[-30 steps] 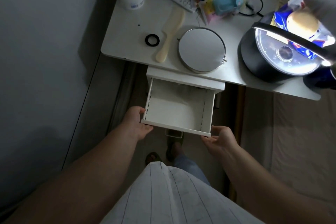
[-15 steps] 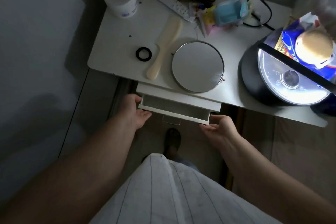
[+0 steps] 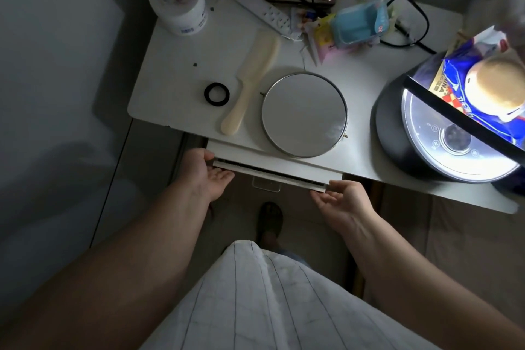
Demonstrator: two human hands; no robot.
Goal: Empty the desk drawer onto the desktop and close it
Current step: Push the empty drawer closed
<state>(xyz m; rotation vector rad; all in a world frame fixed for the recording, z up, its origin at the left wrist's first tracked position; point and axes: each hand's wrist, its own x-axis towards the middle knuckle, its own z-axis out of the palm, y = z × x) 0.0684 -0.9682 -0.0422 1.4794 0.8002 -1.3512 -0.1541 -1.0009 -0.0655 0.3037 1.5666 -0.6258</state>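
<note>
Drawer, shallow white wooden one (image 3: 270,173), sits under the near edge of the white desk (image 3: 181,71), all but shut; only a thin dark slot shows above its front panel. Clear handle (image 3: 266,184) hangs at mid-front, unused, since flat palm pressure at both ends keeps the box square on its runners.

Black round appliance with lit glass lid (image 3: 443,133) takes the right of the desk, well clear of the drawer line.

Round metal-rimmed mirror (image 3: 304,115) lies face up just far of the drawer, flat so it can't roll.

White lidded jar (image 3: 177,1) stands upright at the far left corner.

Left hand (image 3: 203,173): grip apart, fingers loose, palm against the drawer's left front corner. Pushing, not clamped.

Right hand (image 3: 341,200): grip apart too, fingers spread, at the right front corner, fingertips touching or just off the panel; can't tell which.

Cream plastic comb (image 3: 250,82) lies angled left of the mirror.

Black ring (image 3: 216,94) lies flat left of the comb, apart from it.

Judgement: emptying looks done, final seat of the drawer is what's left. Risk: pinching fingertips at the corners.
</note>
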